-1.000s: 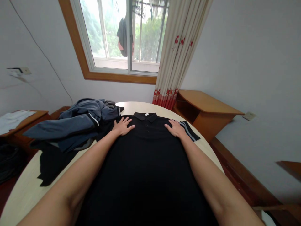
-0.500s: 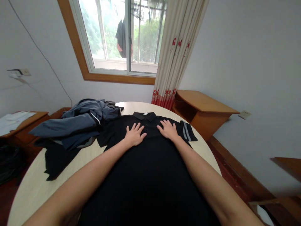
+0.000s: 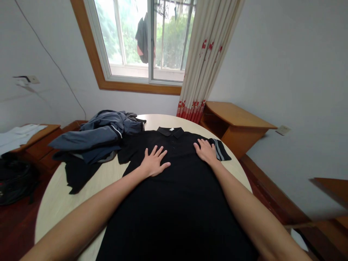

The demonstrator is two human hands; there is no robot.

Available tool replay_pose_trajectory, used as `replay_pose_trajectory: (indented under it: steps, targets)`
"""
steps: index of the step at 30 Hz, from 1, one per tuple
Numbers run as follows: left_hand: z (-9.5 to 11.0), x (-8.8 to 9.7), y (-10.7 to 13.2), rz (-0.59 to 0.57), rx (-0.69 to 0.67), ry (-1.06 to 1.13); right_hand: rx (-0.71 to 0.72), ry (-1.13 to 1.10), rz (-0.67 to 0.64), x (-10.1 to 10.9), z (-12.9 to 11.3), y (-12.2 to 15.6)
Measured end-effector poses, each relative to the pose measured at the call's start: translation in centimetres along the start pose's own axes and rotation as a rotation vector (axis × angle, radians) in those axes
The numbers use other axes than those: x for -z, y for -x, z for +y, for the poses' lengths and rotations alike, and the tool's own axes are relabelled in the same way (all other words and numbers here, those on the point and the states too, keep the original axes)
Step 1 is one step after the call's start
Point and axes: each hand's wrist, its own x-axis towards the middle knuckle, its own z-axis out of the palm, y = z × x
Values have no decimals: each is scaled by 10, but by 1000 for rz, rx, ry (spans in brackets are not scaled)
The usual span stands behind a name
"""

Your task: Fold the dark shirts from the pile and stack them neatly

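Observation:
A black polo shirt point(image 3: 174, 181) lies spread face up on a round, pale wooden table point(image 3: 51, 210), its collar toward the window. Grey stripes mark the cuff of the sleeve on the right. My left hand point(image 3: 154, 163) rests flat on the chest, left of the buttons, with its fingers spread. Flat on the shirt near the right shoulder, close to the striped sleeve, is my right hand point(image 3: 206, 150), fingers stretched out. Neither hand grips the cloth. The shirt's lower part runs out of view at the bottom.
A heap of grey-blue and black clothes point(image 3: 100, 134) sits at the table's left, touching the shirt's left sleeve. Beyond the table stand a wooden cabinet point(image 3: 239, 116) and a curtain point(image 3: 206, 61) by the window. A dark bag point(image 3: 16, 181) is on the floor at left.
My right hand has slid outward to the right across the shirt, toward the striped sleeve. My left hand has shifted slightly down the chest, staying spread.

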Motion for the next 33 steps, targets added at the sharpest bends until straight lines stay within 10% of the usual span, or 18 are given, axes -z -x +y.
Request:
replay_pose_trajectory:
  steps: [7,16,23,33]
  targets:
    - [6,-3,12,-50,5,35,-71,77,-160,11,13,16]
    - [-43,13,-86,29,222,31,155,-4,-214,8,-67,-24]
    - [-83,14,-121,-8,273,3,11,-34,-136,-7,-43,-65]
    - [-26,-4,-125,68,223,-14,93,-54,-111,-13,-83,-54]
